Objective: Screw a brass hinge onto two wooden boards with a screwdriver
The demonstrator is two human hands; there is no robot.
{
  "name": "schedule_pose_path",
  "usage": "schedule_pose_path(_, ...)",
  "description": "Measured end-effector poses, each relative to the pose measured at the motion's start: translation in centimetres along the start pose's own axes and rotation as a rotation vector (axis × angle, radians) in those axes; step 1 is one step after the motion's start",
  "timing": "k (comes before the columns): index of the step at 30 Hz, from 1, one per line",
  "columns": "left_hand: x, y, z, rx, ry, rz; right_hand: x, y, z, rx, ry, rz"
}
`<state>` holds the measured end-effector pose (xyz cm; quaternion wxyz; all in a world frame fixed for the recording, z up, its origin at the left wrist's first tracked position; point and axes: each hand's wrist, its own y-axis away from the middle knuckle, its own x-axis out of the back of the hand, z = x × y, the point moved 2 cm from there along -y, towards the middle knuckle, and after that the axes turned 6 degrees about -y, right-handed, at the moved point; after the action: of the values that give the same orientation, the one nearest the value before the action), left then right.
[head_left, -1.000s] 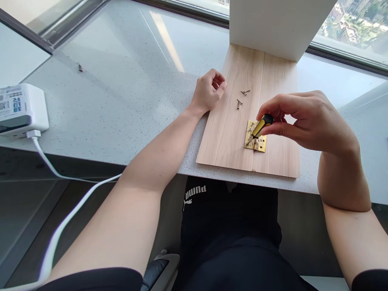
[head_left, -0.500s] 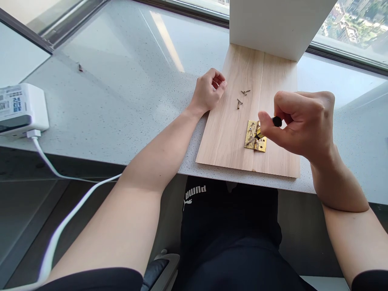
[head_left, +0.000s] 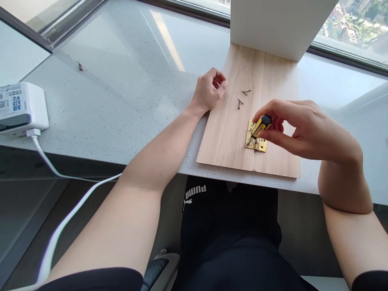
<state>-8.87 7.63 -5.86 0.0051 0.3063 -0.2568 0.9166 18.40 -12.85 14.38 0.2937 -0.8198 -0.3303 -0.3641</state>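
Between the thumb and fingers of my right hand (head_left: 298,129) is a short yellow-and-black screwdriver (head_left: 261,126), tilted, its tip at the left leaf of a brass hinge (head_left: 261,144). The hinge lies across the seam of a pale wooden board (head_left: 224,141); my fingers and the handle hide part of it. My left hand (head_left: 211,89) rests at the board's left edge, fingers curled in, with nothing visible in them. Several small screws (head_left: 239,104) lie loose in two groups on the board, beyond the hinge.
A white upright panel (head_left: 273,28) stands at the board's far end. The speckled pale counter (head_left: 127,93) runs along windows. At the far left sits a white box-shaped device (head_left: 27,107) with a white cable (head_left: 69,204) hanging below the counter edge.
My right hand has turned at the wrist and its fingers have shifted on the screwdriver, so more of the handle shows. My left hand has stayed in place.
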Motion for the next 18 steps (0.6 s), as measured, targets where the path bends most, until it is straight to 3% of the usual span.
schedule_pose_path(18, 0.1, 0.1, 0.5, -0.027, 0.053, 0.031, -1.7, -0.7, -0.9, -0.027, 0.184, 0.257)
